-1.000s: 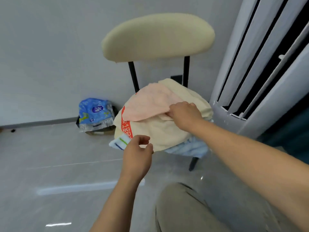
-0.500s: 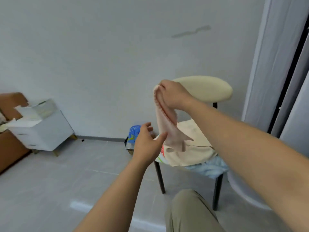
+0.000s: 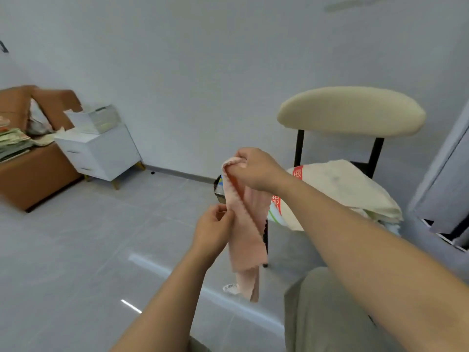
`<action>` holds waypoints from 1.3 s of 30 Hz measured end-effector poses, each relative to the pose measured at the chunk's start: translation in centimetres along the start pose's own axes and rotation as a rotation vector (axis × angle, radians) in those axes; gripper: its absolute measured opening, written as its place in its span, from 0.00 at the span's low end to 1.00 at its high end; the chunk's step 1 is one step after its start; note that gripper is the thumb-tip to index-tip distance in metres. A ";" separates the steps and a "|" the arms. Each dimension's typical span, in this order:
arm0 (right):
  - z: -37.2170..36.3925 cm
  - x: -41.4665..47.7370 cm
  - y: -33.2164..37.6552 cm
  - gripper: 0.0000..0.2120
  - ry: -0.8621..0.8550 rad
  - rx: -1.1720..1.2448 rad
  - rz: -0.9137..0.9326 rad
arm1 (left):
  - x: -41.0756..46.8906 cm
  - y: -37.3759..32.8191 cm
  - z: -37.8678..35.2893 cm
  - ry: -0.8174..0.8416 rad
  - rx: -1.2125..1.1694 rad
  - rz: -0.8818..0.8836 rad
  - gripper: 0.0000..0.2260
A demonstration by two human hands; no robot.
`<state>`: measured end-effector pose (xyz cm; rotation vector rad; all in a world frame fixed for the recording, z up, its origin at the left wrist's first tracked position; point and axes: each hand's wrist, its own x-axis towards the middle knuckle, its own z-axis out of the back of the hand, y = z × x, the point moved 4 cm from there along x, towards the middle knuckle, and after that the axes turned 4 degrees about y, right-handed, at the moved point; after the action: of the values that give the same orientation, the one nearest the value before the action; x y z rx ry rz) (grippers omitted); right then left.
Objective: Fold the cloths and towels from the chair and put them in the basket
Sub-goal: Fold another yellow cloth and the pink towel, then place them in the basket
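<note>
A pink cloth (image 3: 247, 229) hangs in the air in front of the chair (image 3: 350, 115). My right hand (image 3: 253, 168) grips its top corner. Lower down, my left hand (image 3: 213, 227) pinches the cloth's left edge. On the chair seat lies a pile of cloths, with a cream cloth (image 3: 340, 189) bearing a red printed label on top and a striped towel (image 3: 275, 214) poking out beneath. No basket is in view.
A white bedside cabinet (image 3: 101, 151) with papers on it stands at the left wall, beside a brown bed (image 3: 33, 168). A grey door frame (image 3: 446, 179) is at the right. My knee (image 3: 327, 313) shows at the bottom. The floor is grey tile.
My right hand lifted the pink cloth off the chair pile and carried it left. My left hand rose and took hold of its edge. The view swung up and to the left.
</note>
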<state>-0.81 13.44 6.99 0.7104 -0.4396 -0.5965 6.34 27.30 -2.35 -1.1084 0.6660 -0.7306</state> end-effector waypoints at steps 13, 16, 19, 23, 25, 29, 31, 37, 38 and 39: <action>-16.5 3.8 -16.2 0.21 0.084 0.082 -0.330 | 10.1 16.0 2.0 0.031 0.078 0.287 0.12; -17.9 5.6 -17.9 0.21 0.104 0.034 -0.355 | 12.9 16.2 2.0 0.257 0.447 0.195 0.26; -18.0 7.6 -18.6 0.20 0.034 0.064 -0.339 | 15.0 16.5 3.0 0.238 0.654 0.183 0.18; -19.0 7.1 -20.2 0.14 0.100 0.199 -0.410 | 15.1 18.5 4.3 0.266 0.700 0.357 0.10; -19.5 6.4 -20.8 0.11 0.153 0.291 -0.449 | 14.6 19.1 4.5 0.258 0.495 0.459 0.10; -19.7 6.3 -21.3 0.08 0.187 0.358 -0.456 | 14.3 18.9 4.7 0.119 0.122 0.451 0.09; -20.1 6.1 -21.4 0.14 0.277 0.299 -0.470 | 14.2 18.7 4.8 0.059 -0.001 0.454 0.08; -21.0 4.9 -21.2 0.22 0.671 0.162 -0.528 | 13.9 17.5 4.1 0.023 -0.325 0.447 0.11; -21.1 4.7 -21.2 0.23 0.703 0.122 -0.523 | 14.0 17.4 4.1 0.007 -0.343 0.450 0.10; -21.1 4.7 -21.2 0.22 0.712 0.088 -0.514 | 14.1 17.4 4.1 -0.008 -0.374 0.457 0.10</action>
<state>6.98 7.52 -21.65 1.0715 0.3953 -0.7553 21.10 23.01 -19.06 -1.2345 1.0341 -0.2111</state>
